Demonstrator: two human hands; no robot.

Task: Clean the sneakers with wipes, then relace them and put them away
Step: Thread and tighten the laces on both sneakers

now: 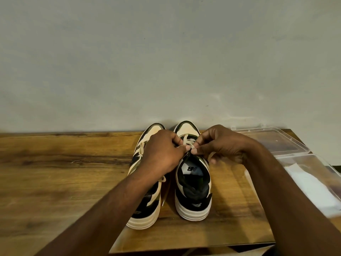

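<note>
both forearms reach forward from the lower edge and meet over the lacing of the right sneaker [192, 182]. the left hand [162, 154], knuckles up and fingers curled, pinches the cream shoelace [190, 143] between thumb and forefinger; the right hand [221, 145] mirrors it, thumb and forefinger pinching the same lace from the other side, the remaining fingers curled loosely beneath. the two thumbs nearly touch above the tongue.

the sneakers stand side by side on the wooden tabletop [64, 163], heels toward the viewer, toes touching or nearly touching the wall [166, 61]. the left sneaker [145, 209] is largely covered by the left forearm — its lacing is mostly hidden. a clear plastic box [299, 156] lies at the right, partly cut off by the frame edge, with something white inside that cannot be identified.

a new balance "nb" logo shows on the right sneaker's insole; a smaller mark on its heel is too small to read.
</note>
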